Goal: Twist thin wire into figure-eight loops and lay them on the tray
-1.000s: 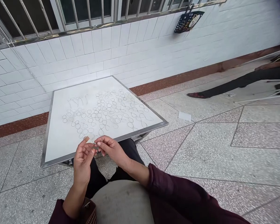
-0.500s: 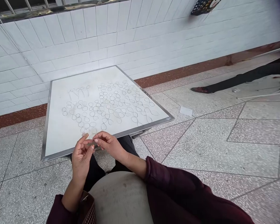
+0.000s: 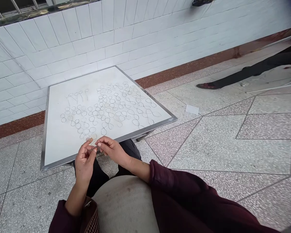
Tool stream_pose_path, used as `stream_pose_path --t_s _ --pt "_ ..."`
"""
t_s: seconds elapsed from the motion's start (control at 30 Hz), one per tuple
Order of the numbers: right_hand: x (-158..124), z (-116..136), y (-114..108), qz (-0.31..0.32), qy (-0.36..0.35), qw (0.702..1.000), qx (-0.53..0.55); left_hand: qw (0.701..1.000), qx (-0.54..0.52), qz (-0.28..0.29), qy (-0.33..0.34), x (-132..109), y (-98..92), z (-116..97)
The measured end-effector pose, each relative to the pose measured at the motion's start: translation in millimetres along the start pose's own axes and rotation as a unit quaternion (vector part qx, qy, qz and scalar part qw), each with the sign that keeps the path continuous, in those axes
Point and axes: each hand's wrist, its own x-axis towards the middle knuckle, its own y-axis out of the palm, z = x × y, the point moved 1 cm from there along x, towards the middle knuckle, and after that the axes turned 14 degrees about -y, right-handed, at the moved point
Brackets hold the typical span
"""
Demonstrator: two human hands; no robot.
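White metal-edged table bears many thin dark loops, some figure-eight; at its near edge, left hand and right hand both pinch one thin strand, shape too small to tell.

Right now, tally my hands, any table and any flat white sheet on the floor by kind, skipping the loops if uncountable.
Hands: 2 (left hand, right hand)
Table: 1
White sheet: 1
Total: 4, without the thin loops on the table, too fine to count
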Motion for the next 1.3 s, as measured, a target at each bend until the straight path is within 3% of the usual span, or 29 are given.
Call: stream_pose_path --t_s 0.27,0.57,0.8,0.93,1.07,1.2,1.3 --pt "-9 2 -1 0.008 -0.028 0.999 0.014 0.999 0.021 0.009 0.029 -8 3.0 0" --pt "-17 2 -7 0.035 -0.111 0.986 -0.116 1.000 -0.008 0.024 0.013 -9 2.3 7" --pt "-19 -10 -6 -0.001 -0.049 0.999 -0.023 0.997 -0.060 0.045 -0.016 -13 10.6 5" --pt "-24 -11 -13 0.021 -0.075 0.996 -0.052 0.995 -0.065 0.056 -0.050 -13 7.8 6" --pt "-30 -4 -33 0.078 -0.187 0.959 -0.199 0.992 -0.039 0.102 -0.069 -12 -0.9 7" --pt "-33 0 -53 0.129 -0.315 0.879 -0.335 0.985 0.001 0.148 -0.083 -12 -6.0 7" --pt "-35 -2 -57 0.108 -0.331 0.851 -0.394 0.985 0.005 0.149 -0.085 -13 -3.8 9"
